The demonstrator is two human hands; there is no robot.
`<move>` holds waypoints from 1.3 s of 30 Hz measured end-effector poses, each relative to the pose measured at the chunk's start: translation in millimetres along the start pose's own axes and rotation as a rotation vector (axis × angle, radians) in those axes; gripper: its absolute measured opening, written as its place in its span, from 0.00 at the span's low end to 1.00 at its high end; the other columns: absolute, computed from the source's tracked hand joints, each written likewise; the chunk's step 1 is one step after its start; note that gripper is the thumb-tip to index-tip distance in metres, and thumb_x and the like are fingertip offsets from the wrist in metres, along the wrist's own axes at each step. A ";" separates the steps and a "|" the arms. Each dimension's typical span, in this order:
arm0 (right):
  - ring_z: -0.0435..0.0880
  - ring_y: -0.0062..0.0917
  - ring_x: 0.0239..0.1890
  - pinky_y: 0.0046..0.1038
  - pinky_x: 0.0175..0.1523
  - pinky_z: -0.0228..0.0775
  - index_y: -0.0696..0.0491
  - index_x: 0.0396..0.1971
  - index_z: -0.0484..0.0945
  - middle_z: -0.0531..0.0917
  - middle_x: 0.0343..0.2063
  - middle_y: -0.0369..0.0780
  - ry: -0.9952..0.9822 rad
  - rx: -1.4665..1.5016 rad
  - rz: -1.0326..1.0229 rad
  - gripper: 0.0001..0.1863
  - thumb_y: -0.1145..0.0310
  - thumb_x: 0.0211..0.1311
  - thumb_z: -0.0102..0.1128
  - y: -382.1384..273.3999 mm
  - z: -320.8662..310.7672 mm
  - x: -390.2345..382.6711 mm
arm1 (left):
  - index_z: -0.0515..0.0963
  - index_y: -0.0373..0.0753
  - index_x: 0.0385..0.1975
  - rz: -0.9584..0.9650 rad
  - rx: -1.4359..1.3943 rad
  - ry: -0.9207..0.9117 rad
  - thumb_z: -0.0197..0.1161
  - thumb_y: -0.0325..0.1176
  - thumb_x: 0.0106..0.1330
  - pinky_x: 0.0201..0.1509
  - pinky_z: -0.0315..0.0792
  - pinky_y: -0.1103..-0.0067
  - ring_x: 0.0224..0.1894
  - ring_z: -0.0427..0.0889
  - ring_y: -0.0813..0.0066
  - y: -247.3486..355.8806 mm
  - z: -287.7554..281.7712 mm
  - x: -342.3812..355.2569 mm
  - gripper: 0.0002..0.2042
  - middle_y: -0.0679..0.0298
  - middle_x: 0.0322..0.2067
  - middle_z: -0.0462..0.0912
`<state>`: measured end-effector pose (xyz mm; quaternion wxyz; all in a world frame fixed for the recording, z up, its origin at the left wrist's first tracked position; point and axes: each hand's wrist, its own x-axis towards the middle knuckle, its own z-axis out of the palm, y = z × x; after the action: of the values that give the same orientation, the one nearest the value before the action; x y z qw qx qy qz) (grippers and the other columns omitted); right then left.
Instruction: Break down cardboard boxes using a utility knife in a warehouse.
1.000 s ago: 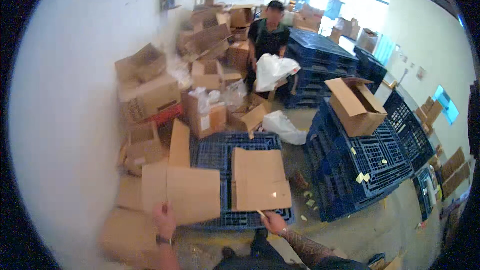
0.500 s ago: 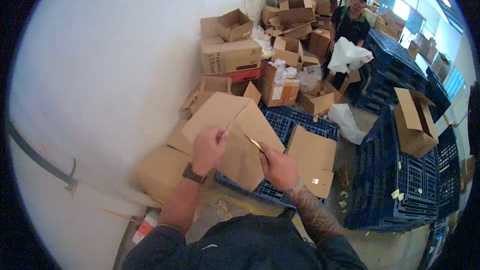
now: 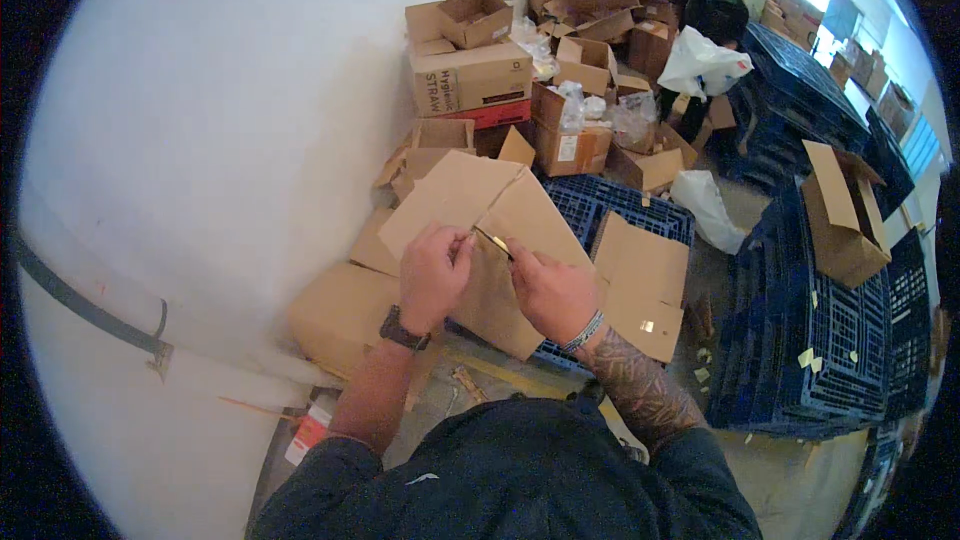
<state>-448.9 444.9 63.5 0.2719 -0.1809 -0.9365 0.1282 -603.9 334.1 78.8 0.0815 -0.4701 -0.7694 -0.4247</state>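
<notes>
A large brown cardboard box (image 3: 540,225) with a seam across its top lies in front of me, over a blue pallet (image 3: 580,195). My right hand (image 3: 553,292) is closed round a slim yellowish box cutter (image 3: 498,243), whose dark tip points left to the seam. At the near end of that seam my left hand (image 3: 436,270) pinches with thumb and fingers. Whatever sits between them is too small to make out. The cutter's tip is close to the left fingertips; whether they touch is unclear.
Flattened cardboard (image 3: 640,275) lies on the pallet's right. Stacked blue pallets (image 3: 780,360) stand farther right, an open carton (image 3: 845,220) on top. Cartons and clear plastic pile up at the back. A person (image 3: 712,15) there holds a white plastic bag (image 3: 703,62). A white wall (image 3: 220,140) bounds the left.
My two hands have come together at the seam, the cutter's tip moving left to the left fingertips. The view has tilted down slightly.
</notes>
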 end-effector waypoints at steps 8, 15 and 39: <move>0.83 0.37 0.28 0.38 0.30 0.74 0.49 0.57 0.70 0.81 0.31 0.42 -0.140 -0.076 0.011 0.23 0.70 0.59 0.53 86.4 21.5 -106.1 | 0.79 0.32 0.31 -0.085 -0.246 0.003 0.63 0.32 0.65 0.27 0.69 0.80 0.23 0.75 0.81 6.7 -36.9 3.1 0.08 0.64 0.22 0.78; 0.84 0.39 0.33 0.41 0.35 0.75 0.51 0.56 0.71 0.83 0.40 0.44 -0.328 -0.080 0.668 0.20 0.63 0.65 0.54 187.4 34.6 -198.8 | 0.78 0.32 0.31 0.021 -0.163 -0.045 0.63 0.33 0.65 0.27 0.67 0.82 0.22 0.71 0.84 17.7 -73.8 22.6 0.09 0.66 0.20 0.77; 0.77 0.21 0.37 0.26 0.44 0.68 0.58 0.31 0.79 0.80 0.29 0.38 0.057 0.980 0.582 0.27 0.50 0.73 0.40 160.5 51.0 -104.7 | 0.78 0.34 0.39 -0.294 0.302 0.182 0.71 0.57 0.50 0.47 0.67 0.57 0.43 0.77 0.46 -33.1 28.7 -61.2 0.30 0.49 0.36 0.80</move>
<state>-351.7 539.6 -81.0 0.3024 -0.2875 -0.6714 0.6125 -588.9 308.4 9.6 0.1573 -0.2950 -0.8739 -0.3529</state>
